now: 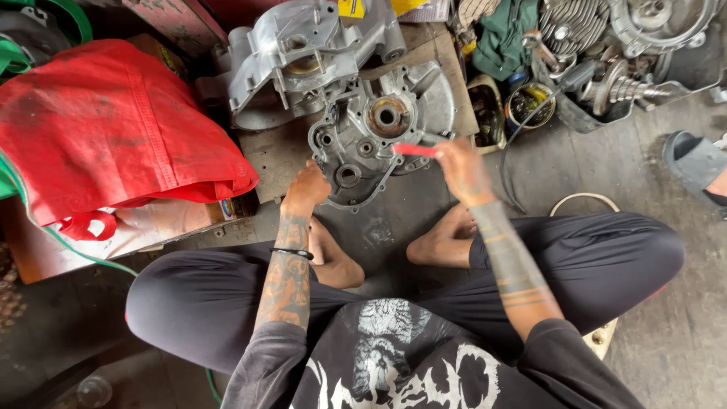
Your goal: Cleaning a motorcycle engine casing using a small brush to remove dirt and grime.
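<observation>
A grey metal engine case half [363, 140] lies flat on the floor in front of my crossed legs, its round bearing hole facing up. My left hand [307, 188] rests on its near left edge, gripping the rim. My right hand [463, 168] is closed around a thin red-handled tool [415, 150], whose tip points left over the case's middle. A second, larger engine case [303, 57] stands just behind it on a wooden board [273, 155].
A red cloth bag [113, 125] covers a box at the left. Small tins [528, 102] and a green rag [506, 38] sit at the back, engine parts [606, 72] fill a tray at the upper right. A grey sandalled foot [693, 163] shows at the right edge.
</observation>
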